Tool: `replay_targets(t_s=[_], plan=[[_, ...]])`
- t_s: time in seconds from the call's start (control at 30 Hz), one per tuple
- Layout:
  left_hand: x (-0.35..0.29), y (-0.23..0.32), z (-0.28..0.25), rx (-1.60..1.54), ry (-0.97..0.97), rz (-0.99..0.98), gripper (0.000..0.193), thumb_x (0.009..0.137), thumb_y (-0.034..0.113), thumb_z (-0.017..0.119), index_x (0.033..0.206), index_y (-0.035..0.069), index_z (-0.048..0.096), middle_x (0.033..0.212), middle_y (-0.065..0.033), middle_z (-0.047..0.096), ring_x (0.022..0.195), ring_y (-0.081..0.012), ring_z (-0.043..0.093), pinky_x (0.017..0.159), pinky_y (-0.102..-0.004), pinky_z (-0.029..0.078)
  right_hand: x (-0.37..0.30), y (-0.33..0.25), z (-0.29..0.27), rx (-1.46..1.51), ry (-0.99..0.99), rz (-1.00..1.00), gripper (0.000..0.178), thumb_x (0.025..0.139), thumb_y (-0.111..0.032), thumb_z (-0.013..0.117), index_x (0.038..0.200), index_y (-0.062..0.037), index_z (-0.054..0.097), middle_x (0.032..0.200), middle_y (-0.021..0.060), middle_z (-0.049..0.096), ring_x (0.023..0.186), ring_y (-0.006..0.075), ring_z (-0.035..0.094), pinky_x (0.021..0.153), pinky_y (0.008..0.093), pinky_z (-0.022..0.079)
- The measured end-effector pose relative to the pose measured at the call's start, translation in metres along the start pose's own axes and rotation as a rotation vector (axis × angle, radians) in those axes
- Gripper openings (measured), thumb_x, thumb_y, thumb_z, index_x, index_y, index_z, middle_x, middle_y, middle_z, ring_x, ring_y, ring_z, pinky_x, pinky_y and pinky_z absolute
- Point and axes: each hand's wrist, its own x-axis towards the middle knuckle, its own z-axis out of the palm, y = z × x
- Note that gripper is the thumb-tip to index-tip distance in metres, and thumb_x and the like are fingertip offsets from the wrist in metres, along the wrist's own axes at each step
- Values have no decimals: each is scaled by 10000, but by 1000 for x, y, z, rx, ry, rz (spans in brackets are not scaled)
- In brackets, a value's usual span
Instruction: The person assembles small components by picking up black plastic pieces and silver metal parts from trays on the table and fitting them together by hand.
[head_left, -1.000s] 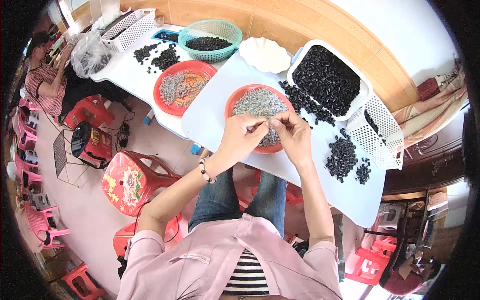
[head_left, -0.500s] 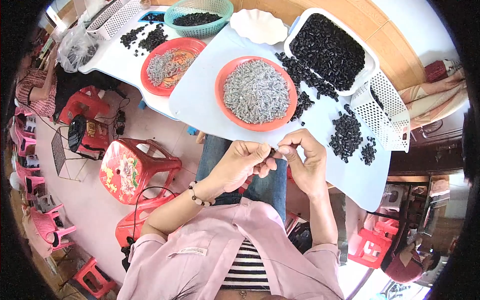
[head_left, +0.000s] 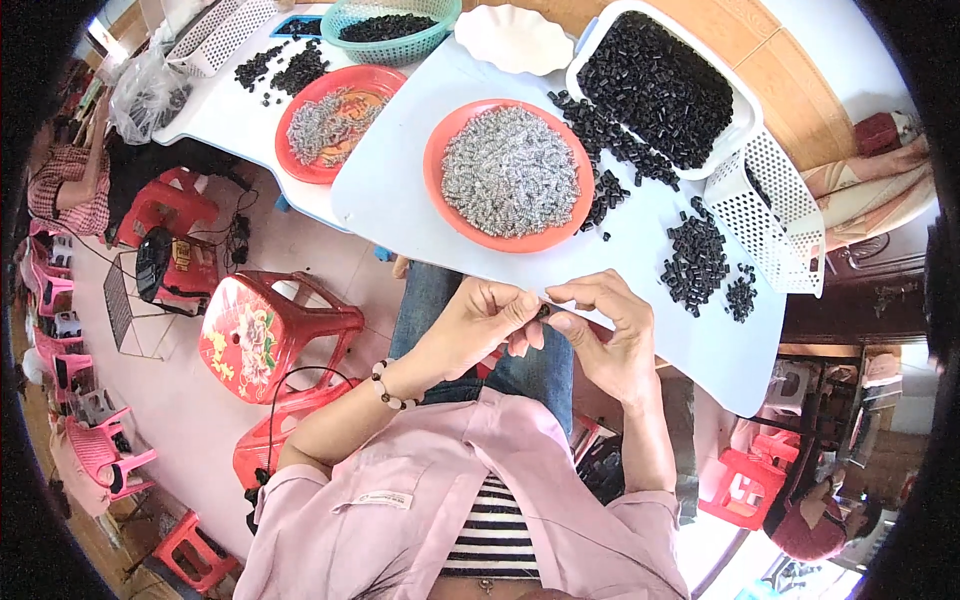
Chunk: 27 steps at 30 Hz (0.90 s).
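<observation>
My left hand pinches a small black cylindrical piece between thumb and fingers, above my lap in front of the table. A bracelet of beads circles that wrist. My right hand is beside it, its thumb and forefinger spread around the piece's free end; I see nothing held between them. Beyond my hands, an orange-red plate is heaped with small silvery metal springs or similar parts. Loose black pieces of the same sort lie in piles to the right.
A white tub full of black pieces, a perforated white basket and a scalloped white dish stand on the table. Further left are a second red plate and a green basket. A red stool stands left of me.
My right thumb and forefinger have moved apart from their pinch at the black piece. My left hand keeps its hold, and the view has shifted slightly.
</observation>
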Motion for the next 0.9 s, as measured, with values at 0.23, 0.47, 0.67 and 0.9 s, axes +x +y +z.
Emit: replay_targets(t_s=[0.23,0.47,0.67,0.9], plan=[[1,-7,6,55,-5,-59,407,1009,388,549,888,34,712,752,-26,679,606,-59,564,547,-202,458,-10,13,-1,71,-31,76,236,739,18,781,961,-51,742,934,68,690,883,184,617,794,302,496],[-6,-14,13,-140,-2,-161,294,917,176,701,1170,24,703,883,-60,702,683,-90,579,615,-227,468,-25,25,-7,105,-36,69,256,726,-16,810,965,-92,760,930,37,695,895,185,603,819,313,482],[-3,-27,7,-150,-2,-183,256,912,170,710,1119,20,721,879,-63,718,685,-78,592,608,-217,477,-26,24,-13,71,-87,26,259,751,-22,791,998,-96,759,903,36,700,851,174,599,802,302,481],[-2,-32,12,-88,128,-140,274,938,230,694,1133,40,716,876,-29,715,675,-52,578,575,-177,444,12,67,-32,-274,265,80,149,828,-43,712,975,-47,736,856,112,704,741,247,602,698,349,487]])
